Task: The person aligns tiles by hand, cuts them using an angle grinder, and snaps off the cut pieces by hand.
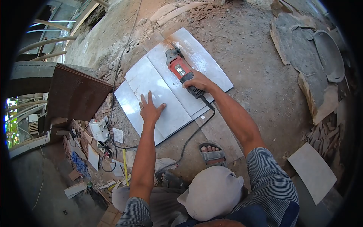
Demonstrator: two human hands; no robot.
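Note:
My right hand (199, 82) is wrapped round the rear body of a red and black angle grinder (179, 69). The grinder's head points away from me, over a pale glossy tile (204, 62), with reddish dust beside its disc. My left hand (151, 111) lies with fingers spread on another pale tile (166, 100), left of the grinder. The tiles overlap in a stack on the ground. A black power cord (194, 133) runs from the grinder's back end toward me and curves left. The grinder's disc is mostly hidden, and I cannot tell whether it touches the tile.
My sandalled foot (213, 152) is close to the near tile edge. At left are a brown panel (77, 90), a white electrical box (99, 130), cables and tile scraps. Torn sacking with a grey basin (328, 55) and a loose tile (313, 172) lie at right.

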